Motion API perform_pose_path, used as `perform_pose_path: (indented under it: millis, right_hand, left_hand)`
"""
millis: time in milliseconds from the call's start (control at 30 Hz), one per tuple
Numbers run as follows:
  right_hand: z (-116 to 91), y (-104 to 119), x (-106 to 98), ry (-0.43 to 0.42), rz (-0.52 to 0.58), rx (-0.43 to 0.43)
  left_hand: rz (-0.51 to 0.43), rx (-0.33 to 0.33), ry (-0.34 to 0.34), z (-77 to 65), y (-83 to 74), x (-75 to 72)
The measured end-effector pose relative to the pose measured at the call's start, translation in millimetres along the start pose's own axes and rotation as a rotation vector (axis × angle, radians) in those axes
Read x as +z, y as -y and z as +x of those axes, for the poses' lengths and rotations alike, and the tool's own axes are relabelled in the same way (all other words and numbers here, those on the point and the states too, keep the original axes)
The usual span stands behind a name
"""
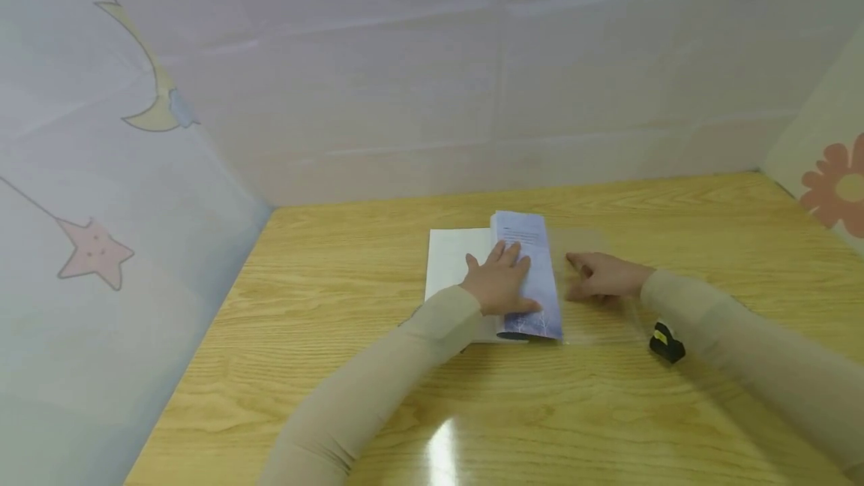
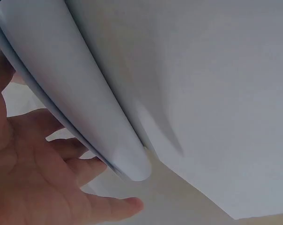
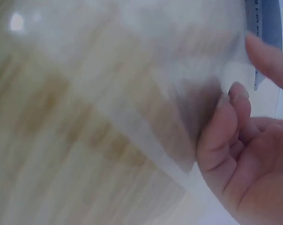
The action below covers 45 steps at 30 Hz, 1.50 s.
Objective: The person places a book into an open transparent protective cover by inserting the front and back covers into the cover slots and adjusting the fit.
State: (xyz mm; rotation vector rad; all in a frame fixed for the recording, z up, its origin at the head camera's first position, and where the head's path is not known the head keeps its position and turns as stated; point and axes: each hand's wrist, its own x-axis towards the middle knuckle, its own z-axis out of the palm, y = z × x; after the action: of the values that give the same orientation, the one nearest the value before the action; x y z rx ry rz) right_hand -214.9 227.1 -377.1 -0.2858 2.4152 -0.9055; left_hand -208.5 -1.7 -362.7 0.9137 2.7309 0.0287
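A book lies open on the table, its blue-violet cover (image 1: 547,268) printed with text and pale trees and curving up at the near edge. A white page (image 1: 448,250) shows to its left. My left hand (image 1: 497,283) rests on the cover with fingers spread. In the left wrist view, that hand (image 2: 43,164) lies along a rolled white edge (image 2: 80,84). A clear plastic sheet (image 1: 597,325) stretches right from the book. My right hand (image 1: 607,276) touches it, index finger and thumb apart. In the right wrist view, the other fingers (image 3: 219,131) bend against the sheet (image 3: 108,140).
The wood-grain table (image 1: 317,396) reaches back to a pale cloth wall (image 1: 405,96). A small black piece with a yellow mark (image 1: 667,343) sits beside the right sleeve (image 1: 715,313). Printed side walls show a star (image 1: 96,253) and a flower (image 1: 840,186).
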Motion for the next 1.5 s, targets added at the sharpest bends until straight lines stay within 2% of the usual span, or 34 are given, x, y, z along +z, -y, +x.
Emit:
perform_pose_path:
  millis: [100,200,333,433,567,700,1000,1300,1500]
  right_hand:
    - [0,2,-2,0.028,-0.122,-0.040]
    - [5,-1,-2,0.020,-0.332,-0.070]
    - [7,-6,1,-0.094,-0.645,-0.073]
    - [3,-3,5,-0.163,-0.745,-0.042]
    - [-3,6,5,-0.093,-0.645,0.014]
    - [-5,8,2,-0.033,-0.549,0.026]
    - [-10,7,-1,0.028,-0.529,0.003]
    - [-11,10,0,0.037,-0.475,0.011]
    - [-12,11,0,0.035,-0.469,0.005]
  left_hand:
    - [0.034,-0.032,-0.003,-0.7,1.2,0.9]
    - [0.039,-0.040,0.004,0.5,1.4,4.9]
    - [0.122,-0.046,0.004,4.6,-3.4,15.0]
    - [0.201,-0.064,0.000,6.6,-7.7,20.1]
    - [0.216,-0.088,0.005,4.8,-9.9,18.2]
    - [0.200,-0.115,0.020,4.4,-10.9,16.8]
    - [0.186,-0.141,0.032,15.4,-13.1,29.8]
    - [0.193,-0.129,0.036,6.5,-18.1,22.7]
    - [0.202,-0.100,0.033,6.7,-17.7,23.7]
